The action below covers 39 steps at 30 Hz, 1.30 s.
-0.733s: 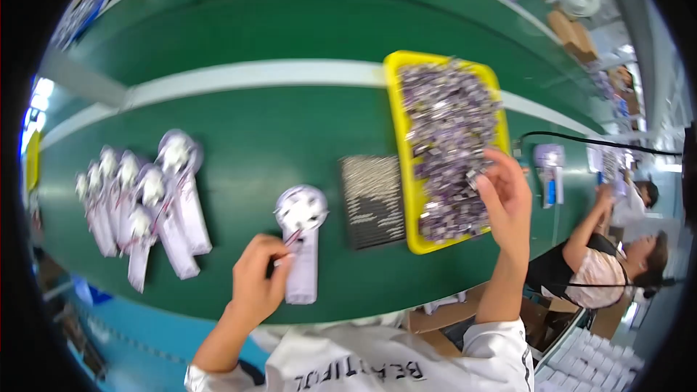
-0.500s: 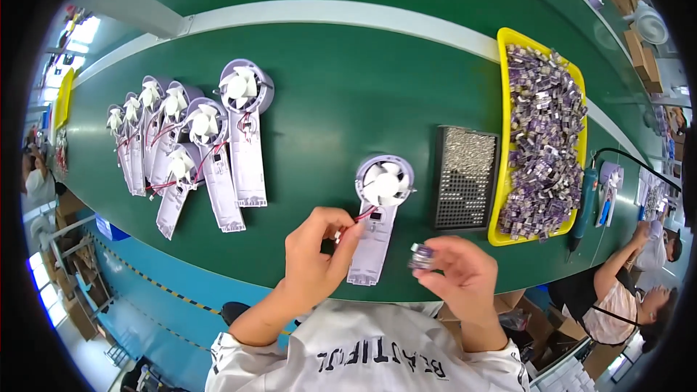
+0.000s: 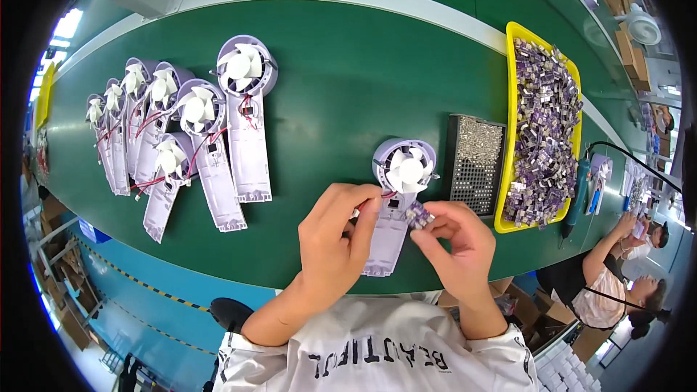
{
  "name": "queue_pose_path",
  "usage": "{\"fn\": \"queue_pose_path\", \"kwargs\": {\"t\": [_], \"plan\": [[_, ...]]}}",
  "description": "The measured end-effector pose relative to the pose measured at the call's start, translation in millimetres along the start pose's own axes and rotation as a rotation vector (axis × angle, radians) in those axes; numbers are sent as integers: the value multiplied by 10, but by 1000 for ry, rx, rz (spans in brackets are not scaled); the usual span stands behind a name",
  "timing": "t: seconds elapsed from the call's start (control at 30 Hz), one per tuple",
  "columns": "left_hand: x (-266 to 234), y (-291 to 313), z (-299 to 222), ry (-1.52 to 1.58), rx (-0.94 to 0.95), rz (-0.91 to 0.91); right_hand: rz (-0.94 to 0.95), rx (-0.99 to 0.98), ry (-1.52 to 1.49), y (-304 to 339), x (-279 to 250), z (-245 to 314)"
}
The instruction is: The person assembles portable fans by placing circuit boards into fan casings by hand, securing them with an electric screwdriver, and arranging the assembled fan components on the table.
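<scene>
In front of me lies a pale purple handheld-fan half-shell (image 3: 383, 250), its white fan blades (image 3: 406, 170) in the round ring at the far end. My left hand (image 3: 335, 229) is closed in a pinch on the fan's red and black wires (image 3: 361, 205), just left of the shell; the wire ends are mostly hidden by the fingers. My right hand (image 3: 462, 247) pinches a small purple circuit board (image 3: 419, 215) with silvery parts. That board is held over the shell's right edge, below the fan ring.
Several similar fan half-shells (image 3: 250, 145) lie at the left. To the right are a black tray of small screws (image 3: 475, 163), a yellow bin (image 3: 511, 101) heaped with purple circuit boards (image 3: 541, 138), and a teal electric screwdriver (image 3: 577, 203). Another person (image 3: 606, 268) sits at far right.
My right hand has brought the circuit board leftward and up to the shell and my left hand. The view has shifted slightly. My left hand keeps its pinch on the wires.
</scene>
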<state>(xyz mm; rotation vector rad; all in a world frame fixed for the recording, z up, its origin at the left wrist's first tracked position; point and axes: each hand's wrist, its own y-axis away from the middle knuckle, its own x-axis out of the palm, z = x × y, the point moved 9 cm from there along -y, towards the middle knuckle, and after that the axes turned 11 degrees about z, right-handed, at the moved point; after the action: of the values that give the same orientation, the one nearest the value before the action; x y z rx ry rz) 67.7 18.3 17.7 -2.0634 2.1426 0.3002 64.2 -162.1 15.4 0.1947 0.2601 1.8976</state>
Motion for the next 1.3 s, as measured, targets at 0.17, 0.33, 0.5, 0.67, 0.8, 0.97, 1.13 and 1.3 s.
{"fn": "queue_pose_path", "kwargs": {"t": [0.17, 0.33, 0.5, 0.67, 0.8, 0.97, 1.13, 1.3], "plan": [[0, 27, -44, -106, 65, -58, 26, -95, 455, -73, 93, 254], [30, -21, -34, -144, 86, -39, 57, -106, 618, -106, 133, 239], [16, 3, -35, -129, 54, -28, 61, -113, 648, -109, 205, 247], [19, 6, -24, -134, 73, -7, 61, -101, 695, -108, 207, 239], [19, 4, -13, -130, 64, 5, 52, -109, 743, -118, 228, 218], [39, 15, -10, -136, 81, 34, 16, -142, 869, -86, 278, 275], [68, 34, -33, -170, 105, 157, 55, -224, 989, -85, 331, 343], [182, -5, -132, -127, 137, 244, 64, -218, 966, -96, 284, 323]]}}
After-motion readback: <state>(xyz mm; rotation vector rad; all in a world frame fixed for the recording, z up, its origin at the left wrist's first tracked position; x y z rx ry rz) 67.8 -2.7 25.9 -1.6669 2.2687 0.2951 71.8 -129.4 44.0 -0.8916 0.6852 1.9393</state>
